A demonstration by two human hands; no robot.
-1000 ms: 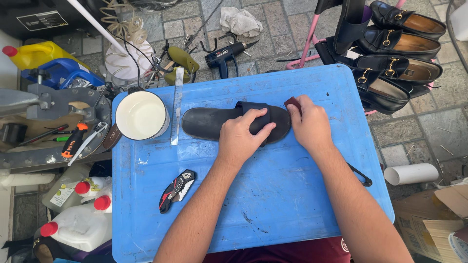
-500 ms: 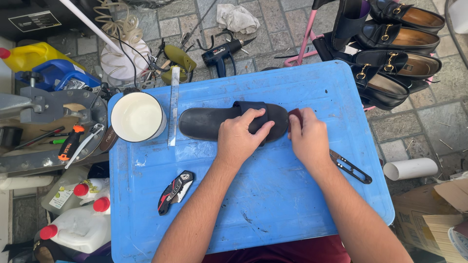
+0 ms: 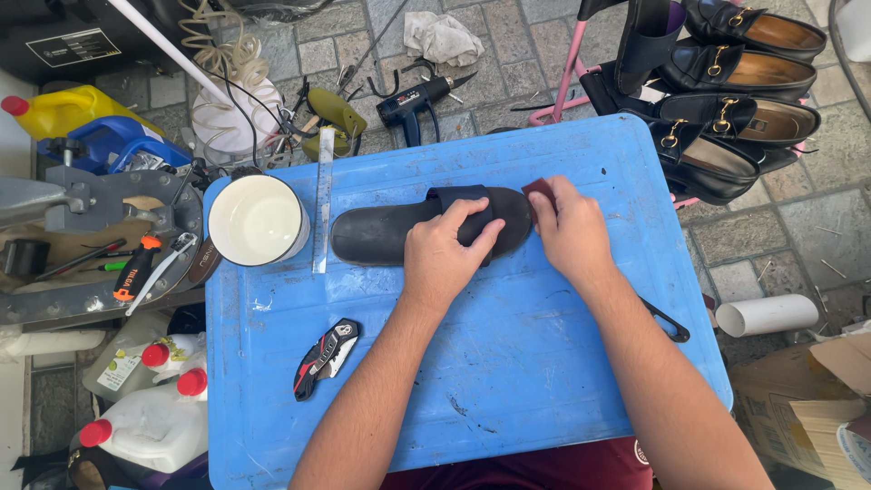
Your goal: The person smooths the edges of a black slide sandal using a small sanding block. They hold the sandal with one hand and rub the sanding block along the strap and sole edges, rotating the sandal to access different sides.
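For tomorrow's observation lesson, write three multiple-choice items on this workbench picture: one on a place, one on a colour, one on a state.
1. Where does the metal ruler lie?
A. between the white cup and the black slide sandal
B. on the paving
C. under the folding knife

2. What colour is the table top?
A. green
B. blue
C. grey

3. What is the left hand doing?
A. hanging free
B. holding the knife
C. pressing on the sandal's strap

Answers: 1 A, the ruler lies between the two; 2 B, the top is plainly blue; 3 C, its fingers lie over the strap while the right hand holds a dark red piece at the sandal's end.
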